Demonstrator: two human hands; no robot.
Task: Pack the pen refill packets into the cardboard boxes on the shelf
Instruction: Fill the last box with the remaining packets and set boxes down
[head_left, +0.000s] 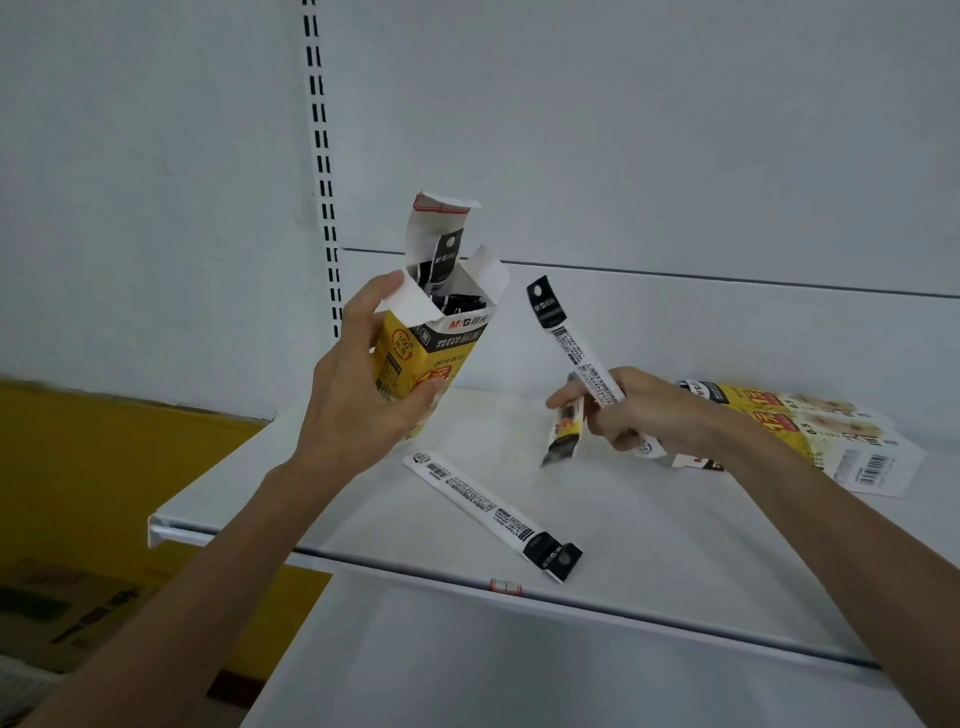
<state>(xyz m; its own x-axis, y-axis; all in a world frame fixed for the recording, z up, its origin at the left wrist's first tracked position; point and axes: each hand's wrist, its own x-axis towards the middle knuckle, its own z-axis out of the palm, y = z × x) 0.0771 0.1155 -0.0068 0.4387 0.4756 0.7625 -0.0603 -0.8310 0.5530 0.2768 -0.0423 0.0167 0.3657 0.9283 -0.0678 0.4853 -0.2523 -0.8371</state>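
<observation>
My left hand (363, 384) grips the open yellow box (452, 343), upright above the shelf (649, 545), with packets inside (441, 260). My right hand (660, 410) pinches 1 refill packet (571, 343), perhaps 2, as it's blurred there. 1 loose packet (493, 512) lies on the shelf, near the flat boxes (779, 415).

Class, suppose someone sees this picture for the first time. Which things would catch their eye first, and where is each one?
Most striking is the open yellow box, held up above the shelf by the left hand, with packets sticking out of its top. Beside it the right hand pinches a white refill packet, tilted toward the box. A second packet lies flat near the shelf's front edge.
</observation>
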